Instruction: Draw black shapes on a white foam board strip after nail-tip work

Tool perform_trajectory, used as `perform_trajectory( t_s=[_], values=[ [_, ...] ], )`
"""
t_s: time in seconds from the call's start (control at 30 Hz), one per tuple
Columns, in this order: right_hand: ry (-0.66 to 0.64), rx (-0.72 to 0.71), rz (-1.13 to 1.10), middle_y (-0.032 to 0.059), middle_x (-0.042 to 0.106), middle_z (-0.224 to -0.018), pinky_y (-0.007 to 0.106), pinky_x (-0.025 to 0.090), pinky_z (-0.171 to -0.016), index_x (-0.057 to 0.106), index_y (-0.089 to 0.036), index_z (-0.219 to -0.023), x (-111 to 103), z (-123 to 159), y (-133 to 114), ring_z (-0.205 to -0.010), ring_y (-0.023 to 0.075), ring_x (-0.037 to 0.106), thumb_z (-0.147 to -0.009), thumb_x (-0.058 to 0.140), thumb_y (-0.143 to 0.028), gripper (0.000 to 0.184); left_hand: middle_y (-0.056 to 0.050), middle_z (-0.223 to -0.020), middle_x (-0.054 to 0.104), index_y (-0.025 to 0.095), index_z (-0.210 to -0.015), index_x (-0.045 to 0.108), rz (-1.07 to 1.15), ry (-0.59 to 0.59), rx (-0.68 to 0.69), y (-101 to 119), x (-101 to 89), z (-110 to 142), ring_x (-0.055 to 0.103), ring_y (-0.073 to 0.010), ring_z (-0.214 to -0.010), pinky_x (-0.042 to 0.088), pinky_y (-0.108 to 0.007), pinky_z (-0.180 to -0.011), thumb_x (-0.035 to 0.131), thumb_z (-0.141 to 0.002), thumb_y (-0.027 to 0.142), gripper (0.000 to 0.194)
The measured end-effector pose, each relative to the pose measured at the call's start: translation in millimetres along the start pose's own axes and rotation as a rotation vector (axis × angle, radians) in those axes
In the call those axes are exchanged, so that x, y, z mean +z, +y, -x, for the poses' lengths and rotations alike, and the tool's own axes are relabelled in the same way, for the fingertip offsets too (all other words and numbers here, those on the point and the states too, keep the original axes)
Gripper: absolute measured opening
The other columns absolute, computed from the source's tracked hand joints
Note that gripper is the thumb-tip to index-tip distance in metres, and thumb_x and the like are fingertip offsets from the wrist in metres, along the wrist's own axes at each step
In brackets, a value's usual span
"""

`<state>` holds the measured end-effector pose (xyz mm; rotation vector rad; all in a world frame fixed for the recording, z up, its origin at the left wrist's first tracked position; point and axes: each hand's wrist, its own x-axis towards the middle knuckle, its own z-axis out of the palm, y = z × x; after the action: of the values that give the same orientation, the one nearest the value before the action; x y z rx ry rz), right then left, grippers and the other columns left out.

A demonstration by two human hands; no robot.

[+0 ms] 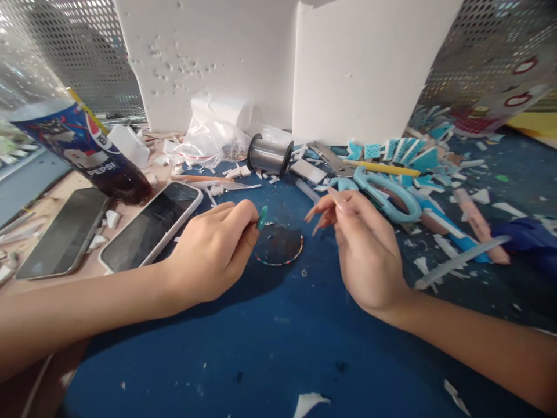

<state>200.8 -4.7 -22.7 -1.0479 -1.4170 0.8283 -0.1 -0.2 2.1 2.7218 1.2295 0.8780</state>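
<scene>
My left hand [217,247] is closed in a pinch, with a teal, nail-like tip [262,217] showing at its fingers. Across from it, my right hand [365,249] is raised above the blue surface, thumb pressed towards the curled forefinger and the other fingers bent. Whatever either hand pinches is too small or too fine to make out. Between and below the hands, a thin string of tiny multicoloured beads [279,265] curves in an arc; whether it hangs from a line or lies on the table, I cannot tell.
Behind the hands stands a spool of clear line [270,155]. Light-blue scissors [391,194] and foam scraps lie right. Two phones [152,226] and a tilted Pepsi cup [87,154] are left. White foam boards [357,69] rise behind the blue tabletop [261,354].
</scene>
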Motion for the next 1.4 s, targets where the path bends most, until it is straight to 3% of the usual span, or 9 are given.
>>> perform_trajectory(
  t_s=[0.17,0.3,0.5,0.73,0.87,1.07,1.17,1.27,1.4],
  values=[
    [0.022,0.099,0.279,-0.0012,0.045,-0.064,0.033,0.037,-0.052,0.047,-0.022,-0.082,2.9,2.2,-5.4,-0.054,0.0147,0.043,-0.088,0.051,-0.029,0.010,0.005,-0.060,0.043,0.018,-0.078,0.043,-0.039,-0.068,-0.037,-3.1,11.2,5.6,0.041,-0.0102,-0.051,0.032,-0.023,-0.050,0.041,-0.089,0.013,0.012],
    [-0.021,0.128,0.392,0.0033,0.050,-0.076,0.037,0.042,-0.059,0.045,-0.022,-0.086,4.4,3.5,-5.2,-0.063,0.0179,0.051,-0.087,0.050,-0.035,0.014,0.006,-0.057,0.045,0.018,-0.081,0.046,-0.036,-0.067,-0.039,-1.7,15.1,7.9,0.039,-0.0092,-0.046,0.030,-0.022,-0.046,0.042,-0.090,0.014,0.011],
    [-0.103,0.070,0.313,0.0047,0.053,-0.082,0.040,0.046,-0.069,0.046,-0.022,-0.088,3.3,5.9,-7.3,-0.074,0.0199,0.056,-0.091,0.047,-0.033,0.011,0.003,-0.062,0.053,0.018,-0.080,0.049,-0.018,-0.090,0.042,-3.3,15.3,6.6,0.048,-0.0103,-0.053,0.037,-0.021,-0.051,0.039,-0.094,0.017,0.017],
    [-0.270,0.104,0.154,0.0042,0.053,-0.078,0.038,0.047,-0.061,0.044,-0.025,-0.086,2.8,7.6,-13.2,-0.070,0.0208,0.057,-0.093,0.045,-0.034,0.012,0.001,-0.063,0.055,0.017,-0.081,0.051,-0.034,-0.161,0.072,-2.9,18.2,2.7,0.050,-0.0119,-0.054,0.038,-0.022,-0.050,0.035,-0.095,0.017,0.021],
    [-0.288,0.089,0.176,0.0045,0.055,-0.077,0.036,0.045,-0.062,0.045,-0.024,-0.084,3.0,6.3,-15.1,-0.067,0.0190,0.055,-0.093,0.046,-0.031,0.012,0.001,-0.063,0.055,0.016,-0.083,0.051,-0.047,-0.207,0.050,-2.0,18.5,0.6,0.050,-0.0123,-0.053,0.038,-0.023,-0.049,0.033,-0.096,0.018,0.023],
    [-0.304,0.090,0.209,0.0032,0.053,-0.078,0.032,0.045,-0.061,0.046,-0.020,-0.085,3.6,6.3,-15.0,-0.066,0.0153,0.052,-0.094,0.045,-0.032,0.014,0.000,-0.066,0.057,0.017,-0.080,0.050,-0.014,-0.209,0.151,-1.0,19.8,-1.1,0.051,-0.0129,-0.056,0.040,-0.023,-0.050,0.034,-0.096,0.016,0.023],
    [-0.296,0.086,0.213,0.0033,0.053,-0.078,0.033,0.045,-0.065,0.046,-0.021,-0.086,3.3,6.3,-14.2,-0.069,0.0164,0.053,-0.094,0.044,-0.032,0.014,0.000,-0.065,0.056,0.017,-0.081,0.050,0.007,-0.160,0.151,-1.8,19.5,0.5,0.050,-0.0125,-0.056,0.040,-0.023,-0.050,0.035,-0.095,0.016,0.021],
    [-0.282,0.034,0.240,0.0055,0.055,-0.085,0.037,0.043,-0.077,0.049,-0.022,-0.090,1.9,5.8,-15.4,-0.083,0.0203,0.054,-0.096,0.044,-0.033,0.014,0.002,-0.065,0.055,0.016,-0.082,0.049,0.092,0.005,0.163,-1.1,15.2,0.6,0.048,-0.0099,-0.055,0.040,-0.020,-0.051,0.041,-0.093,0.013,0.014],
    [-0.445,-0.052,0.204,0.0050,0.057,-0.087,0.037,0.040,-0.083,0.058,-0.025,-0.095,-0.2,5.1,-20.0,-0.090,0.0214,0.050,-0.100,0.032,-0.038,0.030,0.004,-0.063,0.053,0.018,-0.080,0.047,0.158,0.144,0.162,7.4,2.9,-4.2,0.044,-0.0069,-0.052,0.037,-0.017,-0.050,0.047,-0.090,0.009,0.013]
  ],
)
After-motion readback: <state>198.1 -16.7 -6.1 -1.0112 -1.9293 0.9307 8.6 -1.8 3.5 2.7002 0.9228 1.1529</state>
